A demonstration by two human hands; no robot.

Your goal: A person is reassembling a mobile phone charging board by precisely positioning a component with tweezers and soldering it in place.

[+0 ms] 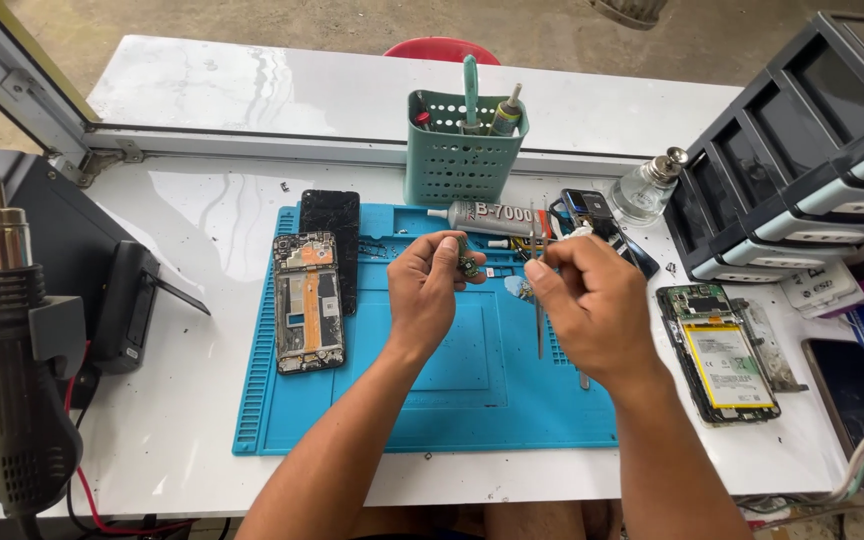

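Two raised hands (432, 285), perhaps pinching.

White table (202, 230), blue mat (452, 400), green basket (452, 160), opened phone (722, 355)

A blue work mat (432, 400) is laid on the white table (192, 230). An opened phone frame (308, 302) and a black screen panel (330, 235) are placed at its left edge. A green tool basket (452, 150), a glue tube (487, 215) and a glass bottle (647, 190) are positioned behind. A hot-air gun (7, 330) is mounted at far left; a second opened phone (717, 352) is placed at right.
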